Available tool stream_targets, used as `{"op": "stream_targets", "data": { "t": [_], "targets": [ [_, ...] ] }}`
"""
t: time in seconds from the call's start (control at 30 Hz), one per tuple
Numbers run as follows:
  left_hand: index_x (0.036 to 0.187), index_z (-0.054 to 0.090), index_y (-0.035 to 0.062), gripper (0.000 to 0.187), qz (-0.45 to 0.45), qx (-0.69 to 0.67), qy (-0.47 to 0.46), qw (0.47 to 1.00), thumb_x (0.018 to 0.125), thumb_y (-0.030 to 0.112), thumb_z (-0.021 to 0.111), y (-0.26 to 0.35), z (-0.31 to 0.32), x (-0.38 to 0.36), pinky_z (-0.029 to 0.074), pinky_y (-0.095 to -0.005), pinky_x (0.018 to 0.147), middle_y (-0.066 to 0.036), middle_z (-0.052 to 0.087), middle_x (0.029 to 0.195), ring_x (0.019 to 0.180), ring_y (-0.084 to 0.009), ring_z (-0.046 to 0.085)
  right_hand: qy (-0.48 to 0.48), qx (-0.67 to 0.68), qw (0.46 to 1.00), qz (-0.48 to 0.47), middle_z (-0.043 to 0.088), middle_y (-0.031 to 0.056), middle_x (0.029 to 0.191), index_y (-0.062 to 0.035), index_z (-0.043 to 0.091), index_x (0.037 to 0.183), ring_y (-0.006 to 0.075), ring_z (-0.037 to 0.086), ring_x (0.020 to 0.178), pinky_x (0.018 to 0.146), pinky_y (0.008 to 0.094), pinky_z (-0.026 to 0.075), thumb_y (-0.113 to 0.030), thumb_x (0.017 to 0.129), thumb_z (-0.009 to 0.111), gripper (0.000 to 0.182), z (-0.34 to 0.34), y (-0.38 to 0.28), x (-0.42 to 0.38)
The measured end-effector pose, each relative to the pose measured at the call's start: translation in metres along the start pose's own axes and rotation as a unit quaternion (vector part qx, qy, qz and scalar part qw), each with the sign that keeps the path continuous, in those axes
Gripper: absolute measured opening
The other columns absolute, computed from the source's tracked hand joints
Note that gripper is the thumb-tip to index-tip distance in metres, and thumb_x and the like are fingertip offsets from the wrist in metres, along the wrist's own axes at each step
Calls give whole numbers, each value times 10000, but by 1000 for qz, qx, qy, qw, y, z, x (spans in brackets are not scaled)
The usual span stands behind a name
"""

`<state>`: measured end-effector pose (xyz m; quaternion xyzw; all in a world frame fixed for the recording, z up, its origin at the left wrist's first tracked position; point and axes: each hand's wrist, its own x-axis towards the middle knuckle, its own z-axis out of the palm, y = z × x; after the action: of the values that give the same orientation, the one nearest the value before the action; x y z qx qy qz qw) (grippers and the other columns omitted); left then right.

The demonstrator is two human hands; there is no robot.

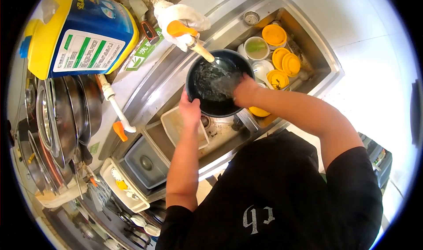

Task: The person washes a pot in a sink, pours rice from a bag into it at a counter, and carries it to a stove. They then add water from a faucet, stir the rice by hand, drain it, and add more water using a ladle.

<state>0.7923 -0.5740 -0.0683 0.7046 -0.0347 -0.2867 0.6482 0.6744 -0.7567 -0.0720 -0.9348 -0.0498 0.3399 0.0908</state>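
Note:
A dark round basin (193,71) with water in it is held over the metal sink (317,69), under a white tap (200,51) with an orange handle. My left hand (190,108) grips the basin's near-left rim, thumb on the outside. My right hand (245,90) reaches over the right rim into the basin; its fingers are blurred and partly hidden by the splashing water, so whether they hold anything does not show. Just right of the basin, white cups with yellow lids (274,35) crowd the sink, along with a cup of greenish liquid (256,48).
Beneath the basin lies a pale cutting board or tray (178,122). A grey plastic tub (145,157) sits in the left compartment, beside a cream container (125,190). A second tap (121,113), a large blue-and-yellow jug (94,36) and stacked metal pans (66,113) line the far-left side.

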Motion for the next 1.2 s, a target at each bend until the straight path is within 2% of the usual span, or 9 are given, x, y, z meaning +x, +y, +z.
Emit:
{"op": "stream_targets", "data": {
  "t": [0.13, 0.23, 0.5, 0.63, 0.7, 0.87, 1.0, 1.13, 1.2],
  "targets": [
    [1261, 533, 69, 562, -12, 222, -32, 974, 713, -36, 466, 9, -6, 25, 447, -305, 871, -137, 645, 1034, 960, -224, 611, 161, -165, 973, 20, 653, 162, 1010, -63, 709, 895, 335, 593, 1009, 921, 497, 386, -380, 795, 530, 377, 23, 10, 3],
    [1250, 537, 65, 535, 30, 285, -72, 955, 721, 0, 491, 7, -5, 42, 445, -339, 879, -180, 639, 1050, 966, -296, 614, -70, 94, 993, 32, 652, 153, 1058, -103, 674, 1058, 292, 608, 1024, 897, 414, 437, -293, 826, 479, 357, 9, -5, 2],
    [1117, 609, 89, 383, -4, 382, -161, 910, 740, 80, 539, 28, 5, 64, 476, -392, 792, -188, 659, 918, 886, -339, 626, 58, 173, 967, -179, 590, 173, 1121, -172, 551, 1200, 376, 594, 976, 844, 441, 472, -257, 832, 516, 379, 34, -3, -10],
    [912, 613, 43, 203, 58, 511, 26, 857, 726, 123, 617, -6, 6, 45, 476, -439, 728, -168, 646, 792, 768, -363, 612, 10, 100, 988, -116, 578, 168, 1083, -126, 567, 1115, 345, 610, 946, 788, 419, 502, -139, 790, 543, 326, 31, -20, -6],
    [834, 597, 15, 173, 163, 416, 216, 868, 697, 104, 656, -46, 5, 25, 476, -424, 687, -163, 632, 737, 681, -351, 583, 13, 112, 988, -107, 578, 170, 1069, -113, 566, 1093, 331, 617, 931, 771, 415, 509, -117, 779, 543, 315, 29, -29, -8],
    [814, 568, 8, 126, -58, -53, 180, 981, 700, 29, 617, -99, 21, -42, 452, -296, 693, -75, 611, 799, 761, -163, 560, 132, 257, 957, -9, 578, 162, 1068, -105, 545, 1155, 340, 620, 906, 782, 430, 505, -104, 763, 555, 392, 38, -67, 4],
    [732, 599, -13, 45, -7, 1, 218, 976, 710, -26, 562, -54, 15, -27, 431, -236, 616, -17, 602, 726, 654, -97, 521, 206, 349, 914, -24, 573, 177, 1099, -88, 557, 1158, 351, 598, 949, 807, 441, 492, -238, 816, 566, 374, 33, -82, 8],
    [783, 642, -57, 139, 81, -2, 173, 982, 728, -39, 515, -42, -8, 7, 454, -273, 785, -179, 628, 1089, 985, -186, 592, 97, 232, 965, -72, 587, 142, 1111, -102, 672, 981, 352, 585, 968, 854, 449, 459, -540, 903, 351, 549, 24, -33, 3],
    [784, 638, -76, 149, 67, 53, 145, 986, 728, -53, 502, -33, -10, 13, 435, -284, 854, -232, 557, 1221, 1116, -219, 550, 107, 76, 990, -44, 603, 142, 1100, -104, 690, 979, 337, 534, 1087, 956, 483, 367, -432, 912, 382, 455, 22, -6, 10]
  ]
}}
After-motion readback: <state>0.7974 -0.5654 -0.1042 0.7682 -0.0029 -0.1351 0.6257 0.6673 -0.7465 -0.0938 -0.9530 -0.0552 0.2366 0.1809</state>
